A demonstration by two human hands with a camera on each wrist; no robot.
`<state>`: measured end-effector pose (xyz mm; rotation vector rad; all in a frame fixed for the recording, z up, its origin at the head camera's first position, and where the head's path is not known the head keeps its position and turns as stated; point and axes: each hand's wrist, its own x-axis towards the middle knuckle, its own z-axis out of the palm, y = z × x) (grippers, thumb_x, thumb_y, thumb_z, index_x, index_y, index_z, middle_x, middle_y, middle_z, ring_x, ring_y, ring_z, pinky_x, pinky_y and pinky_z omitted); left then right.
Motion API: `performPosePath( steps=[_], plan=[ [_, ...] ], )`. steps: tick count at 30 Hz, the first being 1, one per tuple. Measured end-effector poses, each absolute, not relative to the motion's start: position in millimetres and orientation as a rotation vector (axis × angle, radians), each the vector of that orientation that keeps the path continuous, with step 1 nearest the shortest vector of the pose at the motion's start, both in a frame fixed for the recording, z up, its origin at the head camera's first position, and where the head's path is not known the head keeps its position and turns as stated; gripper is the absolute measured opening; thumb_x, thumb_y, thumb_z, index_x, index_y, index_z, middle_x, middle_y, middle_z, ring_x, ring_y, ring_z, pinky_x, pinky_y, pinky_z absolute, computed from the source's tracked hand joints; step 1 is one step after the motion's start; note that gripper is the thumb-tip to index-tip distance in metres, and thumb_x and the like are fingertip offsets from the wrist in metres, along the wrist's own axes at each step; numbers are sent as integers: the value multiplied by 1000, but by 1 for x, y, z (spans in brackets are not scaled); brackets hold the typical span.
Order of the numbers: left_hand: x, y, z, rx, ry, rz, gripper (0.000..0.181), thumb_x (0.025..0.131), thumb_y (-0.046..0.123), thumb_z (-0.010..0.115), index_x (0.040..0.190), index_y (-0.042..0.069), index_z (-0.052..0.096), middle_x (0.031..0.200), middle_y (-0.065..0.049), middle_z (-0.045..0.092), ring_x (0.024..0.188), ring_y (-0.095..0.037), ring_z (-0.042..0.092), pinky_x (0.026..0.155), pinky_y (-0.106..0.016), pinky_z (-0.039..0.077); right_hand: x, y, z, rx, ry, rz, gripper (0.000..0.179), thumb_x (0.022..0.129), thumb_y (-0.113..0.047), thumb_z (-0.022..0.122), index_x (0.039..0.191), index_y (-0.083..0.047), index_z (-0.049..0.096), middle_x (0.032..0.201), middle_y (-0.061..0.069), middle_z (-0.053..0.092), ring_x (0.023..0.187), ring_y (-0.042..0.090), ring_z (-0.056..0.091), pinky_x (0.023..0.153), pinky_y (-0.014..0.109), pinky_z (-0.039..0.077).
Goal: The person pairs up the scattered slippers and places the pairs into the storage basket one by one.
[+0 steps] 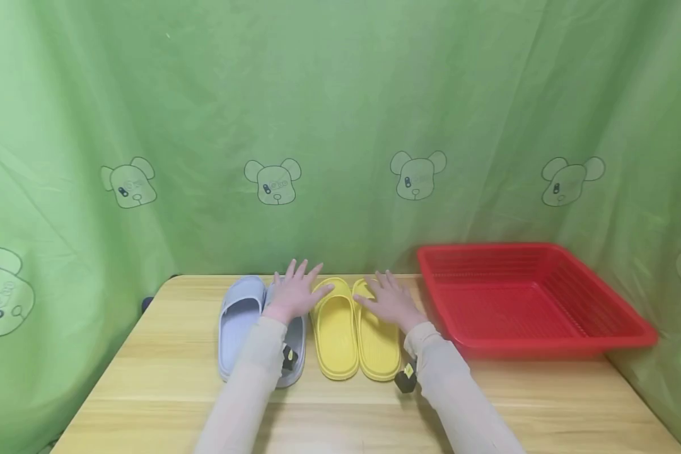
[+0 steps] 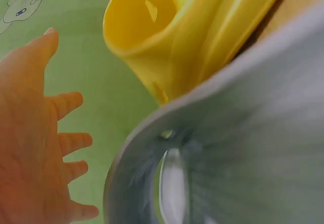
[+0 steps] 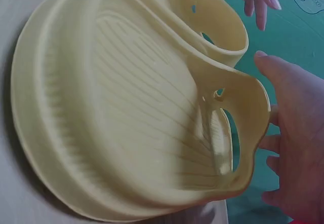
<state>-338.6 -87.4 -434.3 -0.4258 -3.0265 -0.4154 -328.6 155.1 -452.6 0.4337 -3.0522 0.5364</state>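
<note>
On the wooden table stand two pairs of slippers side by side. My left hand [image 1: 295,295] is spread above the right slipper of the grey-blue pair [image 1: 241,334], fingers straight, holding nothing; its arm covers part of that slipper. The yellow slippers [image 1: 337,340] lie in the middle, toes toward the curtain. Over the toe of the right yellow slipper [image 3: 147,107] hovers my right hand [image 1: 393,304], its fingers spread. In the left wrist view, the left hand [image 2: 30,143] shows apart from the grey-blue slipper [image 2: 243,133]. Whether the right hand touches the yellow strap I cannot tell.
A red plastic basket [image 1: 536,344] sits at the right of the table [image 1: 147,391], its near right corner reaching past the table's side. Behind the table hangs a green curtain [image 1: 340,94] printed with bear heads. Small black devices [image 1: 406,378] are strapped at both wrists.
</note>
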Motion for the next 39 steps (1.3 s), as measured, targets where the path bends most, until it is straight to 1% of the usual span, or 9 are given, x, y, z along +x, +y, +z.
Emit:
performPosePath(
  steps=[6, 9, 14, 20, 27, 32, 39],
  plan=[
    [-340, -77, -443, -475, -3053, -492, 74, 94, 71, 30, 154, 28, 29, 162, -13, 22, 151, -38, 11, 115, -71, 12, -330, 156, -458, 455, -3082, 511, 76, 96, -64, 37, 153, -14, 30, 161, 21, 20, 150, 43, 8, 115, 70, 11],
    [-341, -74, -448, -486, -3066, -491, 75, 94, 72, 29, 154, 27, 29, 162, -13, 24, 151, -38, 12, 115, -69, 14, -331, 156, -462, 463, -3090, 514, 77, 96, -64, 36, 154, -14, 28, 161, 22, 19, 149, 44, 11, 115, 70, 13],
    [-343, -69, -454, -514, -3080, -514, 76, 94, 71, 30, 153, 24, 31, 160, -16, 25, 151, -39, 13, 117, -66, 16, -332, 157, -467, 478, -3084, 561, 76, 97, -63, 38, 155, -15, 26, 161, 20, 20, 149, 42, 16, 115, 70, 15],
    [-345, -63, -457, -577, -3072, -458, 73, 96, 68, 31, 152, 21, 35, 157, -17, 34, 148, -41, 22, 116, -67, 19, -333, 157, -470, 502, -3066, 664, 77, 97, -62, 39, 154, -12, 27, 159, 24, 22, 148, 43, 17, 114, 70, 17],
    [-346, -58, -461, -582, -3083, -444, 75, 95, 70, 29, 150, 20, 39, 155, -14, 38, 146, -39, 29, 115, -68, 18, -333, 157, -472, 499, -3075, 712, 79, 96, -66, 34, 155, -14, 26, 160, 24, 18, 149, 44, 14, 113, 71, 16],
    [-346, -57, -462, -561, -3096, -427, 76, 94, 72, 28, 150, 21, 39, 153, -12, 41, 144, -37, 34, 115, -68, 19, -333, 158, -470, 504, -3055, 736, 77, 96, -64, 37, 154, -15, 28, 159, 24, 23, 147, 44, 20, 113, 70, 18],
    [-347, -55, -462, -549, -3103, -467, 75, 94, 70, 31, 149, 20, 40, 152, -13, 43, 142, -38, 37, 115, -69, 19, -338, 161, -474, 506, -3028, 715, 76, 96, -62, 41, 153, -13, 30, 157, 21, 30, 145, 43, 26, 112, 70, 23]
  ],
)
